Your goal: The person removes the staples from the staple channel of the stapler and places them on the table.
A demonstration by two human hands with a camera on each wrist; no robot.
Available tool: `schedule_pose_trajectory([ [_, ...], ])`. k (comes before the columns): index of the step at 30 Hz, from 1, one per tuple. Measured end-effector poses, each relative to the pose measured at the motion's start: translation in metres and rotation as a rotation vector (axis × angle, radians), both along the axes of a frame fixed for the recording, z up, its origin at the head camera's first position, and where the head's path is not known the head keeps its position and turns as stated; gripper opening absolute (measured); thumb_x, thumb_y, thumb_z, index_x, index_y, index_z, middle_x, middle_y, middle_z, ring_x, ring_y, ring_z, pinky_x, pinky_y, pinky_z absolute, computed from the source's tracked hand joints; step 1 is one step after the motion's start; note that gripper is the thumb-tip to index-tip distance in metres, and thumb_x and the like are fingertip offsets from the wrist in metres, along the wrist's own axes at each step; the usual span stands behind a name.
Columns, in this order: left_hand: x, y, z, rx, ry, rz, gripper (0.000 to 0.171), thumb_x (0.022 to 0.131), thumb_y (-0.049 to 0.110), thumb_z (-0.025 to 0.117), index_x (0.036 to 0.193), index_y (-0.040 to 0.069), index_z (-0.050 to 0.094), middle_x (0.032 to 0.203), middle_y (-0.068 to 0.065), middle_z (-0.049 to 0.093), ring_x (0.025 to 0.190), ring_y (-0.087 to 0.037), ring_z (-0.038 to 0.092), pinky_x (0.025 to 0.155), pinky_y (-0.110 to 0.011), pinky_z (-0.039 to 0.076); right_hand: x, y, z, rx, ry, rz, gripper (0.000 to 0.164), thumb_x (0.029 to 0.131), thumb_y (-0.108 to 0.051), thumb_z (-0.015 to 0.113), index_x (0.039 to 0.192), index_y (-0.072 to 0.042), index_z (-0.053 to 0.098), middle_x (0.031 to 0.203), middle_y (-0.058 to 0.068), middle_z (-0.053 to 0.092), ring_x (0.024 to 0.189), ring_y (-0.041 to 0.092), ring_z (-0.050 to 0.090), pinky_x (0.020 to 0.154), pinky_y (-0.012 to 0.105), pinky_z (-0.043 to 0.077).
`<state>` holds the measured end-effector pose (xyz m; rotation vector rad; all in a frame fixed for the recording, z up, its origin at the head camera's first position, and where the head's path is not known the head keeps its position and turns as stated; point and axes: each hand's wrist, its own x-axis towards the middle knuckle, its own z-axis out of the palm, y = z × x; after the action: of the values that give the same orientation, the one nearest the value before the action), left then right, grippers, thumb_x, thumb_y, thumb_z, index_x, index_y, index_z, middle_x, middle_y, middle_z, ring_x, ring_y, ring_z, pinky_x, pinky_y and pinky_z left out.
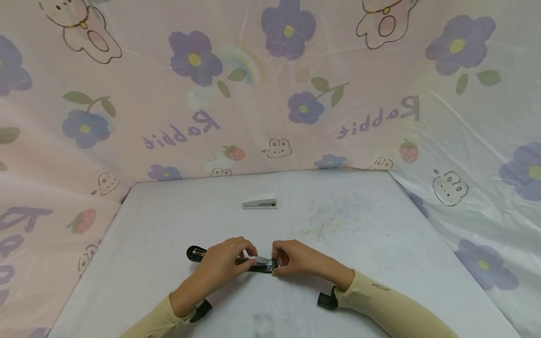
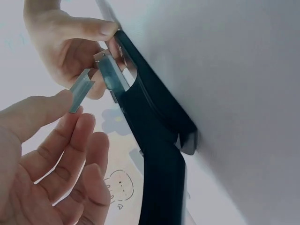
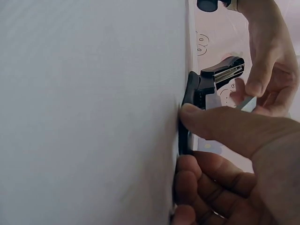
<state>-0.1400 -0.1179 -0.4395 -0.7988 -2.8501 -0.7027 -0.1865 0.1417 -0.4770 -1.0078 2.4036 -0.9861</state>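
Observation:
A black stapler point(image 1: 196, 254) lies on the table with its top arm swung back and its metal magazine point(image 2: 111, 75) exposed. My left hand point(image 1: 224, 260) pinches a short strip of staples point(image 2: 82, 90) between thumb and forefinger, just beside the magazine's front end. The other left fingers are loosely bent. With my right hand point(image 1: 297, 258) I grip the front end of the stapler's base, thumb on one side and fingers on the other. In the right wrist view the strip shows partly behind the right thumb point(image 3: 220, 126).
A white stapler point(image 1: 259, 202) stands farther back on the white table point(image 1: 190, 211). Behind the table hangs a patterned cloth point(image 1: 253, 103) with flowers and rabbits. Faint dark marks point(image 1: 334, 216) stain the table at the right.

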Motion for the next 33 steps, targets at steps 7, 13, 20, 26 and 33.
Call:
schedule_pose_trajectory([
  [7, 0.011, -0.008, 0.002, 0.027, -0.040, -0.074, 0.015, 0.092, 0.023, 0.088, 0.100, 0.025, 0.075, 0.094, 0.016, 0.070, 0.080, 0.000, 0.063, 0.066, -0.022, 0.051, 0.001, 0.001, 0.002, 0.001, 0.005, 0.004, 0.027, 0.091, -0.017, 0.088, 0.099, -0.017, 0.063, 0.082, -0.006, 0.062, 0.069, 0.000, 0.050, 0.067, 0.021, 0.045],
  [13, 0.016, -0.010, -0.004, -0.002, -0.053, -0.121, 0.014, 0.092, 0.027, 0.087, 0.099, 0.028, 0.075, 0.097, 0.019, 0.071, 0.083, 0.003, 0.062, 0.070, -0.023, 0.052, 0.000, 0.001, 0.002, -0.005, 0.013, 0.004, 0.026, 0.091, -0.016, 0.088, 0.099, -0.016, 0.063, 0.082, -0.005, 0.062, 0.069, 0.000, 0.050, 0.067, 0.022, 0.045],
  [20, 0.019, -0.010, -0.004, -0.058, -0.058, -0.153, 0.015, 0.090, 0.026, 0.089, 0.097, 0.028, 0.076, 0.095, 0.019, 0.070, 0.082, 0.003, 0.059, 0.071, -0.026, 0.053, -0.001, 0.000, -0.001, -0.011, 0.008, 0.003, 0.027, 0.091, -0.017, 0.089, 0.098, -0.016, 0.062, 0.081, -0.005, 0.062, 0.068, 0.000, 0.050, 0.067, 0.022, 0.045],
  [26, 0.019, -0.010, -0.008, -0.139, 0.013, -0.176, 0.019, 0.086, 0.026, 0.092, 0.094, 0.026, 0.075, 0.094, 0.018, 0.071, 0.083, 0.001, 0.062, 0.070, -0.028, 0.053, 0.000, 0.001, 0.000, -0.019, 0.010, 0.010, 0.027, 0.090, -0.016, 0.088, 0.098, -0.014, 0.063, 0.080, -0.004, 0.062, 0.068, -0.001, 0.050, 0.067, 0.022, 0.045],
  [33, 0.019, -0.013, -0.012, -0.189, 0.073, -0.184, 0.018, 0.086, 0.024, 0.092, 0.092, 0.025, 0.076, 0.093, 0.017, 0.072, 0.083, -0.002, 0.065, 0.067, -0.027, 0.053, -0.001, 0.000, 0.001, -0.009, 0.006, 0.004, 0.027, 0.091, -0.016, 0.088, 0.099, -0.016, 0.063, 0.081, -0.005, 0.062, 0.069, -0.001, 0.050, 0.067, 0.021, 0.045],
])
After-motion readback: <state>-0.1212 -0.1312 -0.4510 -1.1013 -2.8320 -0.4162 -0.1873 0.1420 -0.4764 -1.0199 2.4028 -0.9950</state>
